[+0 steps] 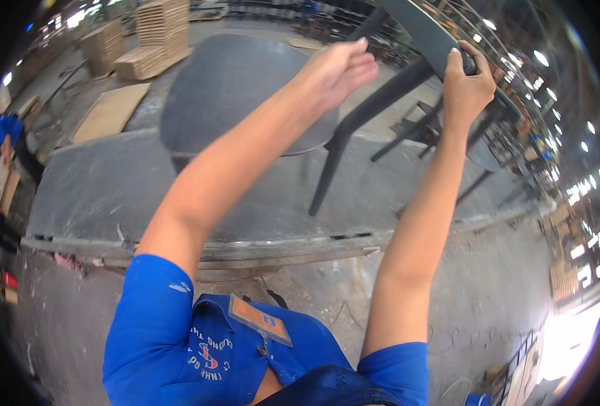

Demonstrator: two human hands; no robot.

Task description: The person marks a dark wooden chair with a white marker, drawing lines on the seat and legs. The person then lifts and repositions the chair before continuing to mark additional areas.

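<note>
A dark grey chair rests on the workbench, its broad smooth seat [229, 88] at the left. Its backrest [425, 34] rises at the upper right, with a dark leg [367, 111] slanting below. My left hand [340, 73] hovers over the seat's right side, holding nothing. Its fingers are loosely bent, slightly blurred and apart from the thumb. Against the edge of the backrest, my right hand [468, 84] is closed round a small dark rounded block [468, 63]. The fingers partly cover that block, so its exact kind cannot be made out.
The grey workbench [266, 203] spans the view before me. More dark chair legs [408, 135] show at the right. Behind stand stacks of wooden boards [161, 30], with a flat panel [112, 111] nearby. At the far left, a person in blue [7, 127] is at work.
</note>
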